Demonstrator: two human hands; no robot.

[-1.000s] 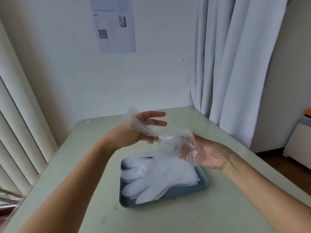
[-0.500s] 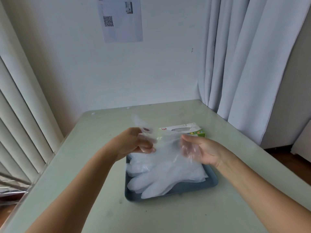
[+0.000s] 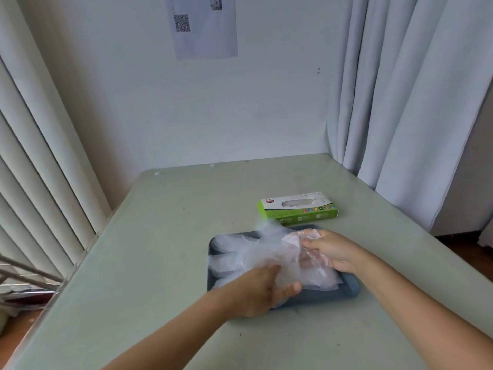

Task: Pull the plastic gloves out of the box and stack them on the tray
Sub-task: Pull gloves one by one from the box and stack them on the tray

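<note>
A dark blue-grey tray [image 3: 349,288] lies on the table with a pile of clear plastic gloves [image 3: 240,252] on it, fingers pointing left. My left hand [image 3: 256,292] rests at the pile's near edge, thumb and fingers pinching the top glove [image 3: 288,260]. My right hand [image 3: 333,252] holds the same glove at its right end, the film draped over my fingers. The green and white glove box [image 3: 297,208] lies flat just behind the tray, its oval opening facing up.
The pale green table [image 3: 160,263] stands in a corner, with white vertical blinds [image 3: 40,169] on the left and grey curtains [image 3: 400,102] on the right. A paper with a QR code [image 3: 204,25] hangs on the back wall.
Both hands have come down from mid-air with the stretched glove and now press it onto the pile on the tray. The camera has tilted, so the box is in full view.
</note>
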